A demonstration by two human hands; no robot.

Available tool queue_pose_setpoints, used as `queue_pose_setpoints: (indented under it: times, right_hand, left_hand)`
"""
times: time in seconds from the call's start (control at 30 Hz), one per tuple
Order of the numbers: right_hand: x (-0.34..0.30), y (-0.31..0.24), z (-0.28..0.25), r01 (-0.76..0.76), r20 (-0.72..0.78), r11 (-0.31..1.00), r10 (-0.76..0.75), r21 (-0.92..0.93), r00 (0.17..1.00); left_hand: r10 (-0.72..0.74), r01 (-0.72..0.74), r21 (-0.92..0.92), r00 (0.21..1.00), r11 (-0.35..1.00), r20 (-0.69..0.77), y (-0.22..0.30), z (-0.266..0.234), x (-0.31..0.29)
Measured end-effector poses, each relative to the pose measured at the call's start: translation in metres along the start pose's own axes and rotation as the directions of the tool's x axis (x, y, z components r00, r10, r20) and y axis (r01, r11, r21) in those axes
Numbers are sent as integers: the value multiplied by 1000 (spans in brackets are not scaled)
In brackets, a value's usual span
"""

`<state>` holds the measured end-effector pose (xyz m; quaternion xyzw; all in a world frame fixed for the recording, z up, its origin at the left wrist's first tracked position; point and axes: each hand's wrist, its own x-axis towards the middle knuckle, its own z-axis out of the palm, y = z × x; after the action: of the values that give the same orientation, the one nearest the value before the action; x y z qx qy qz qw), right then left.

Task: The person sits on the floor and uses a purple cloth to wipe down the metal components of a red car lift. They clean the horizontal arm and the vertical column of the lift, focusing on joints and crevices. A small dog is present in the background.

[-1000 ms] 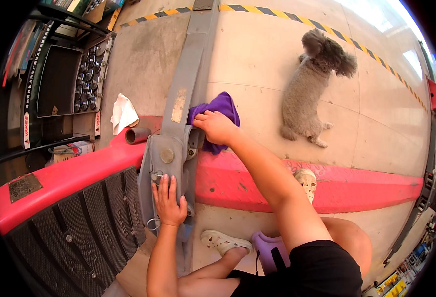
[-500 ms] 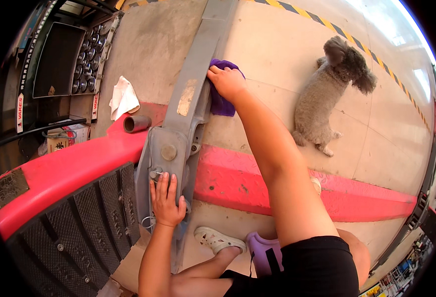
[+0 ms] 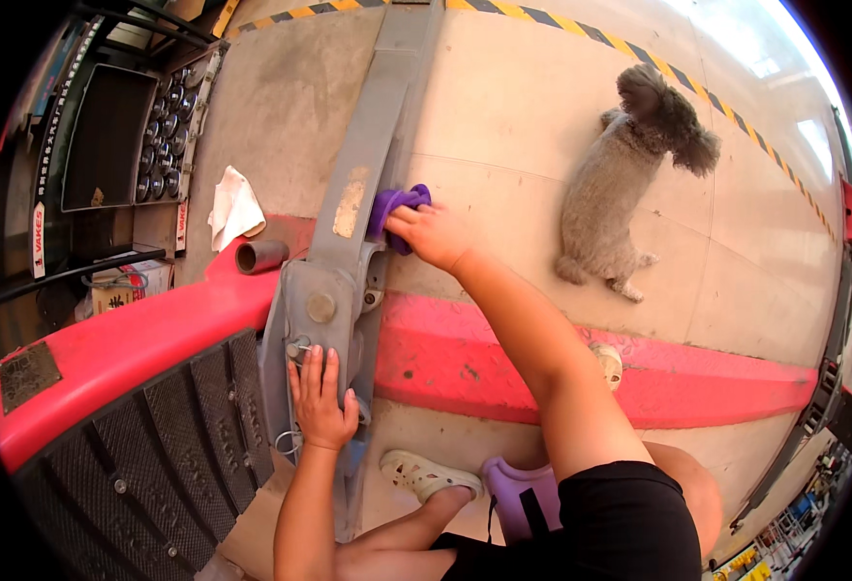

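A long grey metal arm runs from the far edge down to a wide pivot bracket with a round pin. My right hand grips a bunched purple cloth against the right side of the arm, a little beyond the bracket. Flat on the bracket's near part rests my left hand, fingers spread and holding nothing. Its fingertips lie beside a small bolt. The cloth's far side is partly hidden by my fingers.
A grey curly-haired dog stands on the floor at right. Red steel beams cross beside the bracket. A short pipe and a white cloth lie at left. Below is a black ribbed panel; a purple stool sits near me.
My right hand has drawn the purple cloth nearer along the arm's side, and the cloth is more bunched. My left hand stays on the bracket. The view has shifted slightly.
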<state>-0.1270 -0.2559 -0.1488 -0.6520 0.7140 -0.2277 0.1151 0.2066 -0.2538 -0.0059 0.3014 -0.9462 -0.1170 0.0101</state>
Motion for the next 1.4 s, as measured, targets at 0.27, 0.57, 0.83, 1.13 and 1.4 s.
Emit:
queue_pose_setpoints:
  times: [0.27, 0.57, 0.83, 1.13, 1.4]
  right_hand:
    - [66, 46, -20, -355, -263, 931, 323, -84, 909]
    - [98, 68, -33, -468, -224, 883, 463, 31, 858]
    - [68, 34, -18, -295, -236, 897, 224, -329, 946]
    - [53, -35, -28, -17, 256, 939, 111, -343, 960]
    - [14, 0, -19, 309, 38, 949, -307, -58, 951]
  left_hand:
    - [-8, 8, 12, 1000, 1000, 19, -2, 2, -2]
    - [3, -4, 20, 1000, 1000, 19, 0, 2, 1]
    - [10, -10, 27, 1000, 1000, 10, 4, 4, 5]
    - [29, -32, 63, 999, 998, 36, 4, 2, 1]
    - [31, -37, 88, 997, 995, 72, 1, 1, -2]
